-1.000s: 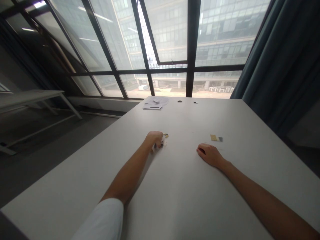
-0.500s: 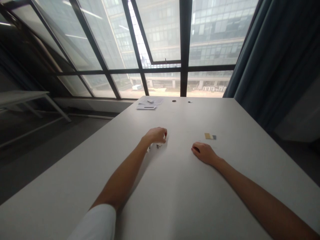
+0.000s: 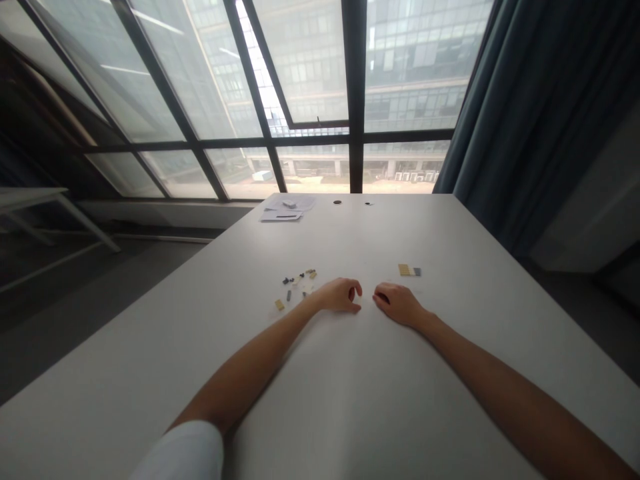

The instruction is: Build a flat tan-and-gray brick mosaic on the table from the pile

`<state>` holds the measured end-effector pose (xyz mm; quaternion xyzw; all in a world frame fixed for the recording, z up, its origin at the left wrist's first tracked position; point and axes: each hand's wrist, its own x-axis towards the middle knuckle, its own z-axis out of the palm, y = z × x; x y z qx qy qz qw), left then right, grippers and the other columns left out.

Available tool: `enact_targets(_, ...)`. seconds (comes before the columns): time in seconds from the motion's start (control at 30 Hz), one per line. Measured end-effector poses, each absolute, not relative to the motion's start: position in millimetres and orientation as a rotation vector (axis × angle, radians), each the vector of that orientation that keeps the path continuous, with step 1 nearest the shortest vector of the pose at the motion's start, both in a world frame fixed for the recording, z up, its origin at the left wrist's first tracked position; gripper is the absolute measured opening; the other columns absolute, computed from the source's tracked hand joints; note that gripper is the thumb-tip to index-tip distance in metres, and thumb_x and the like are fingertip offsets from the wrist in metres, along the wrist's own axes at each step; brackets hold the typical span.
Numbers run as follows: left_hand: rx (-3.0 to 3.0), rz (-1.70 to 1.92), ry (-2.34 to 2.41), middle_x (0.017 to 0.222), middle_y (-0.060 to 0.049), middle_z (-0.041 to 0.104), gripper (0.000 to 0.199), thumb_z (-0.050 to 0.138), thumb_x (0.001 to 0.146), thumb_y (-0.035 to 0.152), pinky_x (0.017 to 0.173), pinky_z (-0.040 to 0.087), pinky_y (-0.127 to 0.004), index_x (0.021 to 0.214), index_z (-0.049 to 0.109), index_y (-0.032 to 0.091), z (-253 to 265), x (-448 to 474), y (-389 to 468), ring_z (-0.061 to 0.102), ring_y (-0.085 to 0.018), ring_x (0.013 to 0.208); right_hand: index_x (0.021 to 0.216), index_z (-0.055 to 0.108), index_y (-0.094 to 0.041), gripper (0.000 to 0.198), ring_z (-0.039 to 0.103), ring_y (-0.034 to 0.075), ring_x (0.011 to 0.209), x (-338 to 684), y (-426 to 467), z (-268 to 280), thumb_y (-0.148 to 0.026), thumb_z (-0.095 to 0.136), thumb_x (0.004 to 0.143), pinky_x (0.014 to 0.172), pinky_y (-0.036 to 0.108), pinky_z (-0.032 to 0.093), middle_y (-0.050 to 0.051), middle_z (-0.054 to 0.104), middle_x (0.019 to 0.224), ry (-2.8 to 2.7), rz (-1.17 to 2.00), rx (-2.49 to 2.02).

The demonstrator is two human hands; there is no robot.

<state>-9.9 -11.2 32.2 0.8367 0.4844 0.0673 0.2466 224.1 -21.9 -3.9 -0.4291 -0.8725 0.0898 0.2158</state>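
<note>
My left hand point(image 3: 343, 295) reaches over the middle of the table, thumb and fingers curved toward each other around a small white piece point(image 3: 359, 301). Just right of it my right hand point(image 3: 399, 303) rests on the tabletop with fingers curled inward; whatever may be in them is hidden. A scatter of small loose pieces point(image 3: 300, 279), dark, tan and white, lies behind and left of my left wrist. Nearer my forearm is a tan piece point(image 3: 279, 305), with a grey bar point(image 3: 289, 295) beyond it. Beyond my right hand lies a flat tan, white and grey strip of pieces point(image 3: 409, 270).
White tabletop point(image 3: 310, 393) reaches to the windows. Papers point(image 3: 281, 215) with a dark pen-like object lie at its far left corner. Two small dark round spots point(image 3: 337, 202) are at the far edge. A dark curtain point(image 3: 500, 133) hangs right; another table point(image 3: 35, 197) stands left.
My left hand has moved right and nearer, away from the loose pieces and close to my right hand. More of the scatter now shows. The view has shifted slightly right.
</note>
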Motion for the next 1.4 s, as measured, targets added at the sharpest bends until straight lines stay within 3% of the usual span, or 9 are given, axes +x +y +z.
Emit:
enact_targets(0.13,2.27,0.203,1.269,0.078,0.002,0.068,0.043,0.076,0.066,0.036,0.06,0.042,-0.023,0.106,0.069,0.02,33.3,-11.1,-11.1,0.06,-0.013,0.065,0.083,0.064,-0.02,0.016,0.056,0.015,0.077,224.3,-21.1,-5.4,-0.025,0.053,0.094,0.07,0.026,0.036,0.003,0.066,0.083,-2.411,0.25,-1.184)
enact_targets(0.3,2.316,0.249,1.322,0.076,0.003,0.067,0.033,0.07,0.069,0.034,0.06,0.041,-0.024,0.1,0.07,0.02,28.9,-9.5,-14.6,0.059,-0.013,0.065,0.083,0.066,-0.019,0.016,0.055,0.015,0.075,224.4,-22.7,-4.2,-0.025,0.055,0.093,0.07,0.026,0.036,0.003,0.065,0.082,-2.398,0.261,-1.18)
enact_targets(0.4,2.364,0.329,1.391,0.076,0.003,0.067,0.032,0.069,0.072,0.037,0.063,0.042,-0.025,0.1,0.07,0.022,24.5,-5.5,-19.4,0.059,-0.014,0.068,0.094,0.069,-0.021,0.012,0.056,0.014,0.074,225.5,-23.9,-2.3,-0.025,0.058,0.091,0.069,0.026,0.038,0.002,0.065,0.083,-2.368,0.313,-1.158)
enact_targets(0.57,2.452,0.471,1.458,0.078,0.002,0.066,0.032,0.069,0.075,0.039,0.072,0.044,-0.026,0.103,0.069,0.024,21.7,4.7,-26.4,0.06,-0.015,0.074,0.115,0.068,-0.023,0.031,0.059,0.014,0.077,226.9,-23.9,-2.8,-0.026,0.068,0.085,0.072,0.026,0.043,0.001,0.066,0.093,-2.344,0.349,-1.088)
enact_targets(0.97,2.565,0.568,1.202,0.08,0.001,0.064,0.038,0.066,0.085,0.05,0.074,0.042,-0.024,0.111,0.069,0.022,18.5,-1.2,-20.5,0.057,-0.013,0.075,0.11,0.068,-0.023,0.024,0.064,0.017,0.087,226.7,-23.2,-4.2,-0.029,0.07,0.087,0.078,0.026,0.046,0.003,0.068,0.099,-2.313,0.312,-1.008)
enact_targets(1.4,2.544,0.676,1.177,0.084,-0.001,0.062,0.035,0.068,0.083,0.043,0.078,0.043,-0.025,0.11,0.068,0.022,15.7,-5.1,-18.8,0.057,-0.014,0.08,0.112,0.066,-0.025,0.028,0.061,0.014,0.074,227.5,-24.8,-0.9,-0.028,0.071,0.084,0.07,0.024,0.044,0.002,0.068,0.099,-2.275,0.307,-1.036)
